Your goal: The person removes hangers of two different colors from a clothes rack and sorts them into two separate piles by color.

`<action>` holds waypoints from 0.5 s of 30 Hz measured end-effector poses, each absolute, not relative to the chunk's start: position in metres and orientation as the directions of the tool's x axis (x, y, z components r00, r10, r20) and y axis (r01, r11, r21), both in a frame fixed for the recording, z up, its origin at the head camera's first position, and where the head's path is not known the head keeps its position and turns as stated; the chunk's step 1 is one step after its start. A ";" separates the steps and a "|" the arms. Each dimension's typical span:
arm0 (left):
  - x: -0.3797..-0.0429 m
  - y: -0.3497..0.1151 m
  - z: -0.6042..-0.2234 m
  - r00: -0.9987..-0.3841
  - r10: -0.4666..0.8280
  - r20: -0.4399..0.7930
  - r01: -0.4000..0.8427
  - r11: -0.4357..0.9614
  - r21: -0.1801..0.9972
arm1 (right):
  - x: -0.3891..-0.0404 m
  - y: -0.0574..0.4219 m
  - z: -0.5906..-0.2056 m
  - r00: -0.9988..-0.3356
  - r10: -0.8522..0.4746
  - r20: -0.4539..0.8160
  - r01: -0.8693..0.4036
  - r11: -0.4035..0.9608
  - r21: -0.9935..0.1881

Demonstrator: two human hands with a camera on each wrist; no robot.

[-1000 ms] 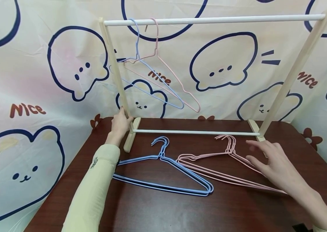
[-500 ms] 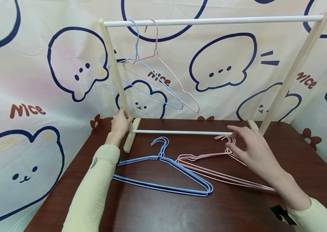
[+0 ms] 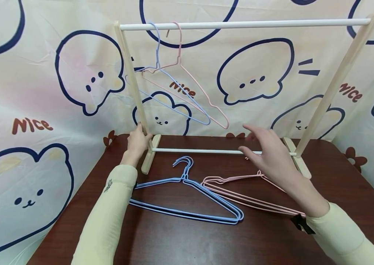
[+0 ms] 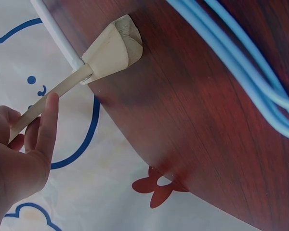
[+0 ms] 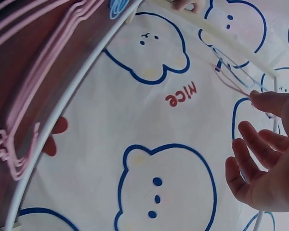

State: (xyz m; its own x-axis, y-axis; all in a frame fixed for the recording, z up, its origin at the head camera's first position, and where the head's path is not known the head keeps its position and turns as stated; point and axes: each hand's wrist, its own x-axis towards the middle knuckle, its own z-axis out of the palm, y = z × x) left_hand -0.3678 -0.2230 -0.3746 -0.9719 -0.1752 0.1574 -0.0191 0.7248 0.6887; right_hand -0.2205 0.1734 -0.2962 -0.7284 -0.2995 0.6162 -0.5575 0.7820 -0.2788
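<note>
My left hand (image 3: 137, 143) grips the left wooden post (image 3: 129, 68) of a clothes rack low down, just above its foot; the left wrist view shows thumb and fingers around the post (image 4: 62, 87). My right hand (image 3: 268, 156) is raised with nothing in it, fingers apart and loosely bent. In the head view it overlaps the pink hangers (image 3: 259, 174) on the table and hides most of their hooks. To their left lie several blue hangers (image 3: 185, 177), bundled together. One blue hanger (image 3: 157, 65) and one pink hanger (image 3: 179, 59) hang from the left part of the top rail (image 3: 256, 24).
The rack's lower bar (image 3: 193, 150) runs along the back of the brown table (image 3: 180, 243). Its right post (image 3: 336, 82) leans outward toward the top in the head view. Behind everything hangs a cloth (image 3: 87, 14) printed with cartoon bears.
My right hand has moved left and slightly up, from the right foot of the rack to above the pink hangers' hooks. The left hand has kept its grip on the post.
</note>
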 end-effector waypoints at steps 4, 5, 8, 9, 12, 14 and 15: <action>-0.369 -0.223 -0.375 -0.972 -0.175 0.158 -0.021 0.731 0.682 | -0.232 0.158 -0.289 -0.680 -0.321 0.659 -0.587 0.777 -0.228; -0.369 -0.223 -0.375 -0.972 -0.173 0.158 -0.020 0.733 0.680 | -0.235 0.155 -0.287 -0.672 -0.323 0.666 -0.590 0.777 -0.220; -0.370 -0.222 -0.374 -0.972 -0.171 0.160 -0.019 0.738 0.674 | -0.242 0.147 -0.283 -0.655 -0.326 0.682 -0.597 0.776 -0.203; -0.370 -0.222 -0.374 -0.973 -0.168 0.160 -0.017 0.739 0.674 | -0.245 0.144 -0.282 -0.649 -0.327 0.687 -0.600 0.776 -0.197; -0.369 -0.222 -0.374 -0.972 -0.173 0.159 -0.021 0.739 0.674 | -0.253 0.139 -0.280 -0.626 -0.338 0.703 -0.607 0.777 -0.167; -0.370 -0.222 -0.374 -0.972 -0.176 0.156 -0.025 0.738 0.675 | -0.258 0.136 -0.280 -0.608 -0.351 0.712 -0.609 0.782 -0.135; -0.369 -0.222 -0.374 -0.971 -0.180 0.155 -0.029 0.738 0.674 | -0.261 0.135 -0.280 -0.599 -0.357 0.717 -0.610 0.783 -0.120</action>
State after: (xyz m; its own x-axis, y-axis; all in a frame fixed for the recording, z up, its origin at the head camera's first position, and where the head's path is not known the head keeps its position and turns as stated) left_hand -0.3695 -0.2225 -0.3741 -0.9714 -0.1801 0.1548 -0.0293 0.7378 0.6744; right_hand -0.2611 0.1347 -0.2801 -0.5993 -0.3568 0.7166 -0.6100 0.7833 -0.1201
